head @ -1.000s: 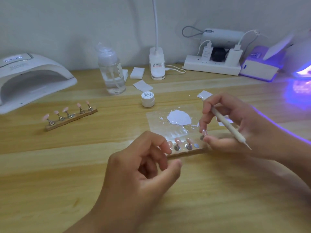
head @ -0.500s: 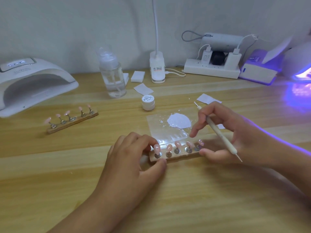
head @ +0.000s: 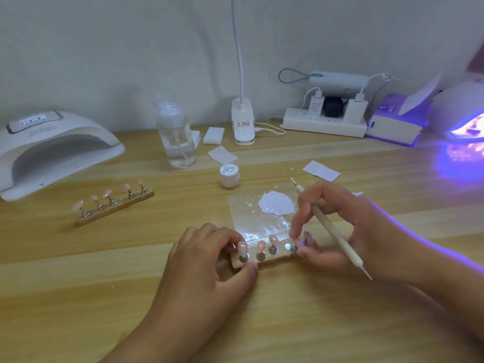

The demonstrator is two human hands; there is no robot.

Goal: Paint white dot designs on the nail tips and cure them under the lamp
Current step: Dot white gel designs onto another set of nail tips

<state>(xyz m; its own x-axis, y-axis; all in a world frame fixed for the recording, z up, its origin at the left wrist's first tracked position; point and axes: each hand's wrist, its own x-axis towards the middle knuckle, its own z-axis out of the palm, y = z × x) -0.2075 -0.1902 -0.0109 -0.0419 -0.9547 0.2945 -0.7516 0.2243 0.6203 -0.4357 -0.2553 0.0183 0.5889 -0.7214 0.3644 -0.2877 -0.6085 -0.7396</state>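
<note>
A wooden nail-tip holder point(head: 272, 261) with pink nail tips on metal stands lies in front of me. My left hand point(head: 209, 260) pinches its left end between fingers and thumb. My right hand point(head: 337, 229) holds a white dotting tool point(head: 330, 226) across its fingers, while its index finger and thumb pinch a nail tip stand point(head: 295, 244) at the holder's right end. One magnet spot point(head: 287, 246) beside it shows bare. White paint point(head: 276, 204) sits on a clear sheet point(head: 251, 218) just behind the holder.
A second holder point(head: 115, 205) with pink tips lies at the left, before a white curing lamp point(head: 52, 150). A small white jar point(head: 229, 175), a clear pump bottle point(head: 176, 137), paper pads, a desk-lamp base point(head: 243, 124), a power strip point(head: 324, 121) and a lit purple lamp point(head: 463, 119) stand behind.
My left hand has moved in and taken the holder's left end. My right fingers have come down onto a tip stand at the right end; the dotting tool stays in that hand.
</note>
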